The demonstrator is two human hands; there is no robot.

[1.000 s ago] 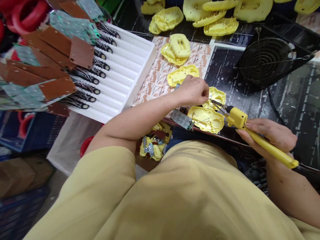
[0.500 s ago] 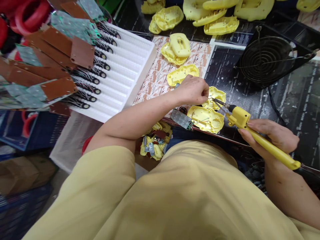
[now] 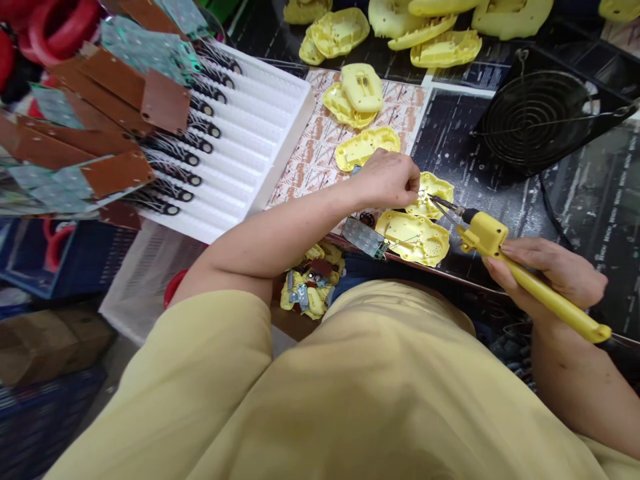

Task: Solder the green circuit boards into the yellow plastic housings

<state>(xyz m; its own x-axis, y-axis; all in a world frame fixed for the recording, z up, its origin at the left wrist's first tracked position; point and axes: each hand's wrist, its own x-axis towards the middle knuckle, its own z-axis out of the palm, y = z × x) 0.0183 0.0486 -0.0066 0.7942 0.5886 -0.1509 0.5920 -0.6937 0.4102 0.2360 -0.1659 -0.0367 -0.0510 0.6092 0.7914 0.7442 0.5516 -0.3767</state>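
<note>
My right hand (image 3: 550,273) is wrapped round a yellow soldering iron (image 3: 530,280), its tip pointing left over a small yellow plastic shell (image 3: 439,188). My left hand (image 3: 393,179) is pinched at that shell's left side; whatever lies between its fingertips is too small or hidden to make out. Just below, a second yellow shell (image 3: 417,239) lies with its inside up and thin wires across it. A grey circuit board (image 3: 363,237) rests at its left, beside a small round black part (image 3: 367,219).
A white ridged foam tray (image 3: 250,133) at left bears brown and green circuit boards (image 3: 115,93) with wired round parts. A black fan (image 3: 530,120) stands at right. More yellow shells (image 3: 340,33) lie at the back. A box of yellow parts (image 3: 313,287) sits below the table edge.
My right hand and the soldering iron have shifted slightly right, drawing the tip back a little from my left fingertips. My left hand stays at the small shell.
</note>
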